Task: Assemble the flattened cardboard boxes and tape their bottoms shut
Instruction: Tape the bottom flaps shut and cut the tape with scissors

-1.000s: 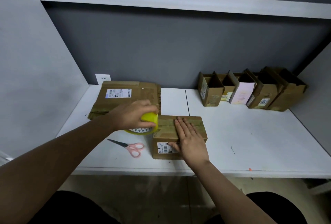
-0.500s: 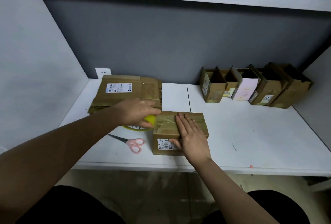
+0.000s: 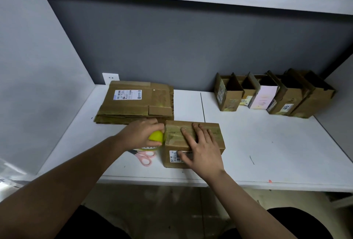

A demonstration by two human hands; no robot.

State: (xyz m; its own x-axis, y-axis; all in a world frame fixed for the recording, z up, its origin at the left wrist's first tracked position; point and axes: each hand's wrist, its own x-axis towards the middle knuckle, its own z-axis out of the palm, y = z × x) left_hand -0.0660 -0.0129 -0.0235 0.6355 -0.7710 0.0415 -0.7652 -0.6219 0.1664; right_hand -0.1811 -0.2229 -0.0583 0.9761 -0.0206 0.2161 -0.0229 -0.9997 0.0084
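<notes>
The box (image 3: 193, 143) sits bottom-up near the counter's (image 3: 267, 152) front edge, tape across its seam. The right hand (image 3: 202, 151) lies flat on it, fingers straight. The left hand (image 3: 141, 135) grips the yellow tape roll (image 3: 155, 137) at the box's left edge. Pink scissors (image 3: 146, 158) lie just beside, flattened boxes (image 3: 135, 103) behind, assembled boxes (image 3: 275, 93) far right. If the right hand lifts, the strip could wrinkle or peel.

The left hand (image 3: 142, 135) covers most of the yellow tape roll (image 3: 155, 137), and its forearm hides the blades of the pink scissors (image 3: 146, 157). The right hand (image 3: 202, 150) covers part of the box label (image 3: 174, 156), whose print is too small to read. The worktop (image 3: 267, 143) runs off the right edge.
</notes>
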